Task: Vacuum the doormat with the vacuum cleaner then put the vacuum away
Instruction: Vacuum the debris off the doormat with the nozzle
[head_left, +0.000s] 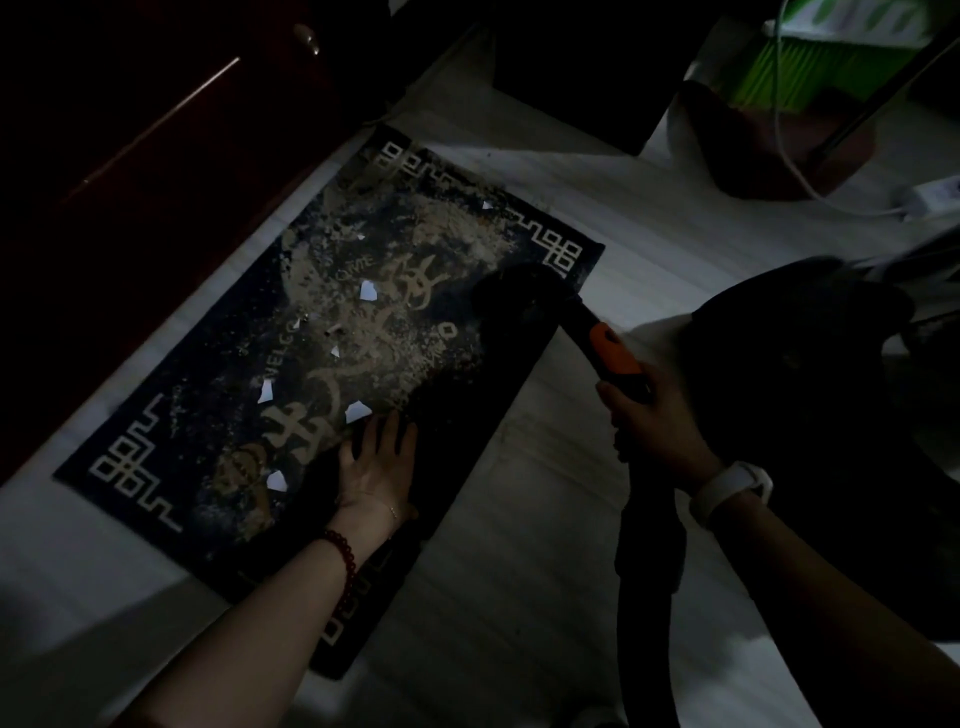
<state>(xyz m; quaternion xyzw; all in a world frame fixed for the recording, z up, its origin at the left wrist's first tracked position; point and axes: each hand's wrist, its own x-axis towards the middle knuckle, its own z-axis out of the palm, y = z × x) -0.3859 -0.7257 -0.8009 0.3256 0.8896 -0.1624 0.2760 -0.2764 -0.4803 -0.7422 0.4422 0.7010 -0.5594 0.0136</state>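
A dark doormat (171, 415) with gold lettering and corner patterns lies on the pale floor, covered in sandy dirt and several white paper scraps. My left hand (376, 465) presses flat on the mat's near edge, fingers spread. My right hand (657, 421) grips the vacuum's black wand with an orange part (615, 353). The black nozzle (517, 296) rests on the mat's right end. The vacuum's hose (649, 551) runs down below my right hand. A dark bulky vacuum body (810, 353) sits to the right.
A dark wooden cabinet (130, 156) runs along the mat's far side. At the top right stand a green broom (810, 67) and a dark dustpan (769, 150). A white cable leads to a power strip (930, 195) on the floor.
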